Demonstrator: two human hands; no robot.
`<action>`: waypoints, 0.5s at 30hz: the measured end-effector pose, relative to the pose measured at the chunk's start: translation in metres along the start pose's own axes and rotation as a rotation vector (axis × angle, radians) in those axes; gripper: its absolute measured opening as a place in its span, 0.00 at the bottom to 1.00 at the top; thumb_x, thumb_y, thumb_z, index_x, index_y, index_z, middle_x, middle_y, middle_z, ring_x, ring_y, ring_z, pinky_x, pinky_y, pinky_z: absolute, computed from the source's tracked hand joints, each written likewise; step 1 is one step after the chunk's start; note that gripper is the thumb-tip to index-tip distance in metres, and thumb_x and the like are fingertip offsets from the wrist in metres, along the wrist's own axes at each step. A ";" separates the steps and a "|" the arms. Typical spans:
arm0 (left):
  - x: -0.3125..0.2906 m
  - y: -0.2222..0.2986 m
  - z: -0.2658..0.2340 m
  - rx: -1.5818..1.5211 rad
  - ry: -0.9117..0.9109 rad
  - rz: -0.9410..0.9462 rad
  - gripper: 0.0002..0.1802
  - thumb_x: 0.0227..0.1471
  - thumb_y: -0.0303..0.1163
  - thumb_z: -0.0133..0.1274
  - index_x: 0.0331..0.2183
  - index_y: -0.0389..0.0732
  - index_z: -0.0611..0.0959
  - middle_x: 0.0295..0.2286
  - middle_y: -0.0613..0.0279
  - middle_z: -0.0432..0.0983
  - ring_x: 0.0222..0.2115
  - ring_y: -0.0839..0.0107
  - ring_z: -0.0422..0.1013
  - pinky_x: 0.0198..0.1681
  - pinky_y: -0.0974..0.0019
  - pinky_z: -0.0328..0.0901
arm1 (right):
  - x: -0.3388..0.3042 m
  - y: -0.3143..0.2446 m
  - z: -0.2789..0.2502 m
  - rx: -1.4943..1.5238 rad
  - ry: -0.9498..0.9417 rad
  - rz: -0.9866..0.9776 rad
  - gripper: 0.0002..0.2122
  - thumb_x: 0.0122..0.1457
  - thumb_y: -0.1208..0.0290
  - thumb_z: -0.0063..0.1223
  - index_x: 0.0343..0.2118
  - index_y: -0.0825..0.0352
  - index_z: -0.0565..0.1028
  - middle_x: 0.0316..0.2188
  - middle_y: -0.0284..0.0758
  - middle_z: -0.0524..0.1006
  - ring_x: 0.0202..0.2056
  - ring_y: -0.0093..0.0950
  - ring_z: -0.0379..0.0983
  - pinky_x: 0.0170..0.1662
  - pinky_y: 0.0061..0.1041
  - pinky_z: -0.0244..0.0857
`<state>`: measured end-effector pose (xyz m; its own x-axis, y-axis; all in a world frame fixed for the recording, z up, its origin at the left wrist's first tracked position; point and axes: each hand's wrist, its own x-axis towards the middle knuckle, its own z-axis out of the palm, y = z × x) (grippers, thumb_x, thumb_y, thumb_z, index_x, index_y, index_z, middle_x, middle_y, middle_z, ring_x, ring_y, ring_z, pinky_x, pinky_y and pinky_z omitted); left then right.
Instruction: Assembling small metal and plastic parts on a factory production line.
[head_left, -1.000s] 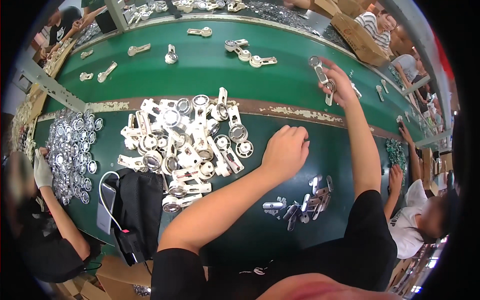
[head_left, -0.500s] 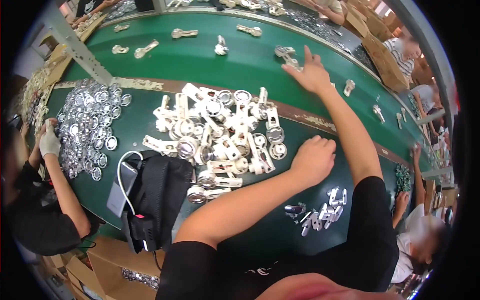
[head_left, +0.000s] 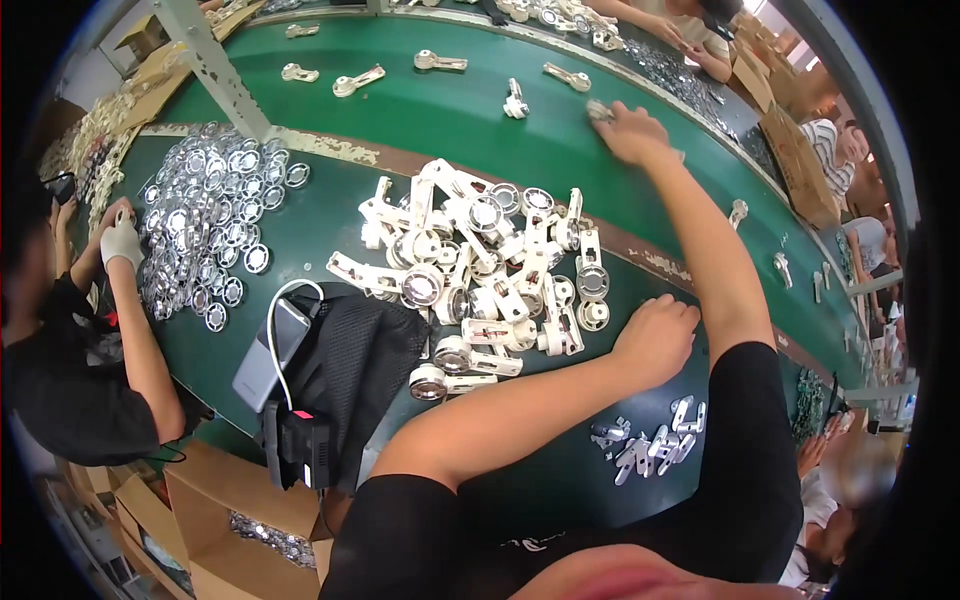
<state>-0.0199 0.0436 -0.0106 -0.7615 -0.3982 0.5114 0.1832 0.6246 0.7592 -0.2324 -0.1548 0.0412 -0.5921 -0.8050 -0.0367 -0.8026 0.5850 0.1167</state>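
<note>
My right hand [head_left: 635, 133] reaches over the green conveyor belt with its fingers closed around a small white part with a round end [head_left: 600, 111]; most of that part is hidden by the fingers. My left hand [head_left: 658, 340] rests on the table edge beside the belt, its fingers curled in; whatever lies inside them, if anything, is hidden. To its left is a heap of white long-handled plastic parts with round ends [head_left: 490, 265], several bearing chrome discs. Below it lies a small group of shiny silver oblong pieces [head_left: 655, 450].
Several similar white parts [head_left: 440, 62] are spread along the green belt [head_left: 450, 110]. A pile of chrome rings [head_left: 205, 220] lies at left, near a co-worker's gloved hand [head_left: 122, 243]. A black bag [head_left: 375, 345] and a grey power bank [head_left: 272, 355] with a white cable sit nearer. A metal post [head_left: 215, 70] stands at far left.
My right hand has gone from spread fingers beside the parts on the belt to closed around one. The whole view has shifted, with the scene sliding right. My left hand stays curled.
</note>
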 end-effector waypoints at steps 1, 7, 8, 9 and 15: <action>0.000 0.000 0.000 0.002 -0.010 0.000 0.07 0.50 0.26 0.60 0.32 0.37 0.79 0.31 0.54 0.77 0.38 0.54 0.73 0.45 0.51 0.69 | -0.006 0.002 0.002 0.013 0.008 -0.003 0.27 0.68 0.42 0.43 0.60 0.58 0.69 0.55 0.52 0.74 0.55 0.48 0.74 0.56 0.47 0.70; -0.002 -0.003 0.003 0.007 0.019 0.008 0.07 0.48 0.26 0.61 0.30 0.38 0.79 0.31 0.54 0.77 0.38 0.53 0.73 0.45 0.51 0.69 | -0.032 0.022 0.021 0.083 0.157 -0.183 0.22 0.66 0.49 0.47 0.54 0.61 0.70 0.49 0.55 0.76 0.45 0.54 0.78 0.49 0.50 0.72; -0.001 -0.006 0.004 0.010 0.023 -0.005 0.07 0.48 0.26 0.61 0.30 0.38 0.79 0.31 0.54 0.77 0.38 0.53 0.73 0.45 0.51 0.69 | -0.037 0.025 0.024 0.135 0.204 -0.184 0.21 0.65 0.53 0.49 0.52 0.63 0.70 0.48 0.54 0.77 0.43 0.54 0.79 0.48 0.50 0.73; 0.002 -0.003 0.007 0.000 0.023 0.017 0.07 0.48 0.27 0.61 0.30 0.38 0.79 0.31 0.54 0.77 0.38 0.53 0.73 0.45 0.51 0.69 | -0.041 0.036 0.025 0.119 0.269 -0.203 0.20 0.64 0.54 0.49 0.52 0.63 0.70 0.49 0.53 0.77 0.43 0.54 0.79 0.48 0.51 0.73; 0.003 -0.006 0.008 0.048 -0.022 0.003 0.09 0.50 0.31 0.60 0.33 0.37 0.81 0.33 0.54 0.79 0.41 0.54 0.73 0.46 0.51 0.68 | -0.055 0.030 0.027 0.018 0.353 -0.259 0.17 0.64 0.63 0.49 0.53 0.62 0.72 0.48 0.51 0.77 0.40 0.53 0.80 0.43 0.52 0.75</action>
<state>-0.0282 0.0448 -0.0168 -0.7746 -0.3814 0.5045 0.1563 0.6574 0.7371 -0.2260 -0.0901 0.0199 -0.3130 -0.9079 0.2789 -0.9241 0.3589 0.1310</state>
